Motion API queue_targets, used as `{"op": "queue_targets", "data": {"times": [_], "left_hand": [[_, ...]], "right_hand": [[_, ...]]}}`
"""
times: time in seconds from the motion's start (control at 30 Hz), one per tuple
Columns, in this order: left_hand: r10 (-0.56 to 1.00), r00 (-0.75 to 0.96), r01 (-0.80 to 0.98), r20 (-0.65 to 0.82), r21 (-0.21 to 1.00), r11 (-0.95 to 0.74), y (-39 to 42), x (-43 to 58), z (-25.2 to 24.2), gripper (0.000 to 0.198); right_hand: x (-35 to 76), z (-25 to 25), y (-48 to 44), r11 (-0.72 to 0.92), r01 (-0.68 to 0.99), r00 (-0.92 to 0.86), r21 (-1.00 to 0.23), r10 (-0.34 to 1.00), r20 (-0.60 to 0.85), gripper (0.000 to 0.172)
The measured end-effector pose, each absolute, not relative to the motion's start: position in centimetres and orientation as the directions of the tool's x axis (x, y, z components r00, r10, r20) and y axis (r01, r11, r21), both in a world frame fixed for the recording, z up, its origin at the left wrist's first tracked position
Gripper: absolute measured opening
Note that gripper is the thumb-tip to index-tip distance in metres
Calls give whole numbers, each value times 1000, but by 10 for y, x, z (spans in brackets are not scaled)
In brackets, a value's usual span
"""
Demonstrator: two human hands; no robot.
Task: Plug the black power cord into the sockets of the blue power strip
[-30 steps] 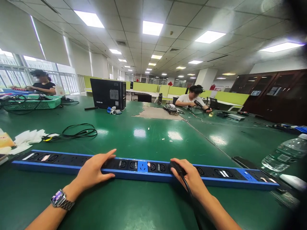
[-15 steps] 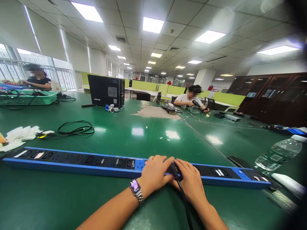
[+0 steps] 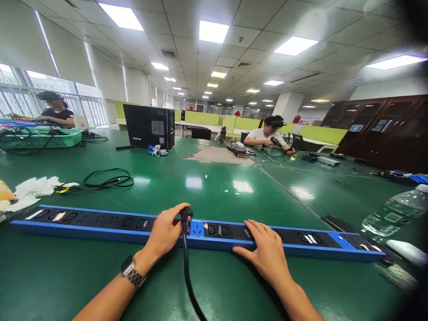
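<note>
A long blue-edged power strip with a row of black and blue sockets lies across the green table in front of me. My left hand pinches a black power plug over the strip, just left of a blue socket. Whether its pins sit in a socket is hidden. From the plug a thick black cord runs down towards me. Farther right, my right hand spans the strip, fingers over its top to the far edge and thumb at the near side.
A coiled black cable and crumpled white tissue lie at left. A computer tower and a green basket stand farther back. At right are a water bottle and a phone. Two people sit across the table.
My left hand has moved left along the strip, now with the plug and cord, which were between both hands before. The right hand has parted from the plug and lies on the strip.
</note>
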State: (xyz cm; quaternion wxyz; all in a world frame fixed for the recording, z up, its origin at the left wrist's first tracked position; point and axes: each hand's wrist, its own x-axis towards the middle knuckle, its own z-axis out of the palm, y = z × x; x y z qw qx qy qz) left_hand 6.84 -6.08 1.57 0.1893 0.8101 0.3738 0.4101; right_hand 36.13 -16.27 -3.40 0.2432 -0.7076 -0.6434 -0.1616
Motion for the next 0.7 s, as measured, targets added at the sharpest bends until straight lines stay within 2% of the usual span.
{"op": "queue_targets", "data": {"times": [0.1,0.23,0.4,0.57,0.63,0.7], "left_hand": [[692,537,449,482,531,-718,-63,65,12,30],[653,624,473,428,458,-752,-68,76,16,35],[633,679,482,370,425,-766,-67,77,15,40],[650,661,544,375,358,-759,-67,73,7,85],[662,648,572,375,333,-749,-67,73,5,89],[677,643,599,359,315,-736,-68,74,5,90]], "right_hand": [[363,-35,-163,-51,988,123,-147,835,537,65],[353,-32,-164,-24,981,128,-194,832,540,63],[306,-11,-149,182,933,10,-309,849,529,60],[253,9,-123,347,857,-129,-380,859,495,44],[243,11,-116,404,816,-157,-413,844,513,34],[243,12,-115,429,761,-74,-487,803,591,27]]}}
